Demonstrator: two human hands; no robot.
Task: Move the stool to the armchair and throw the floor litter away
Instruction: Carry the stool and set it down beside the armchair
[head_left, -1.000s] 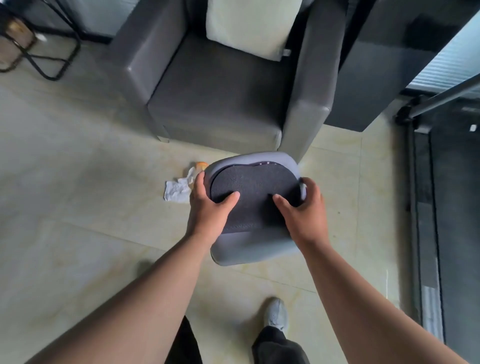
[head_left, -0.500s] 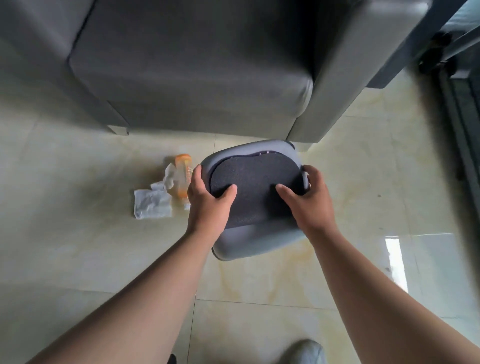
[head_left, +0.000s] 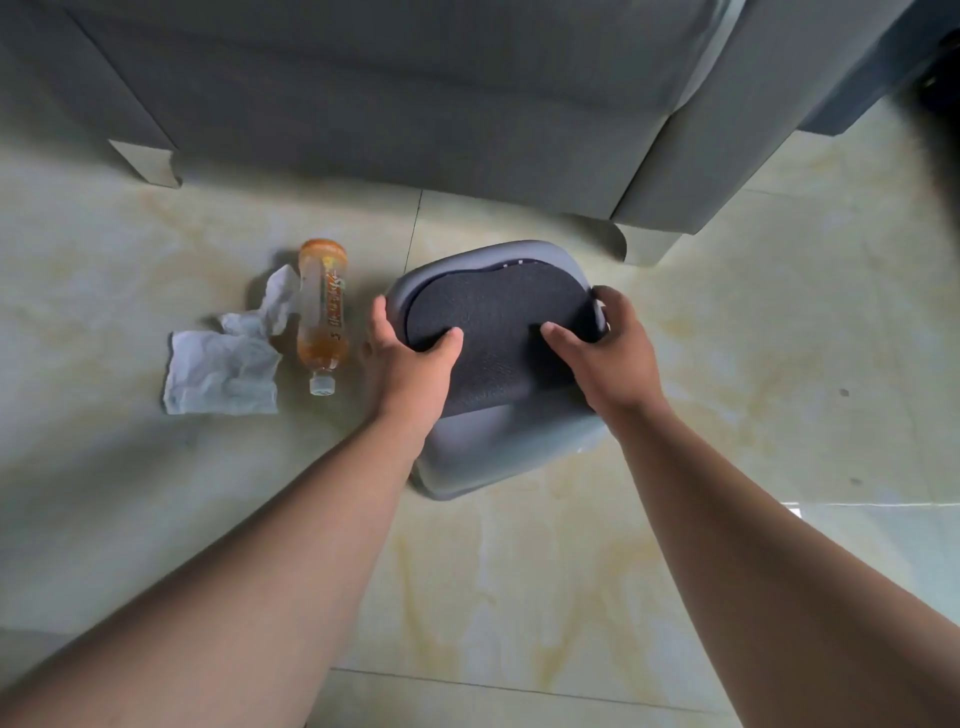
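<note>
Both my left hand (head_left: 410, 358) and right hand (head_left: 605, 353) clamped the stool (head_left: 493, 332) rim; it seemed rigid, light, best gripped sideways.

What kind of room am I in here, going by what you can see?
Probably a living room or lounge at home. A grey upholstered armchair stands on a glossy tiled floor, and both hands hold a small padded stool before it. A bottle and a crumpled tissue lie beside.
</note>
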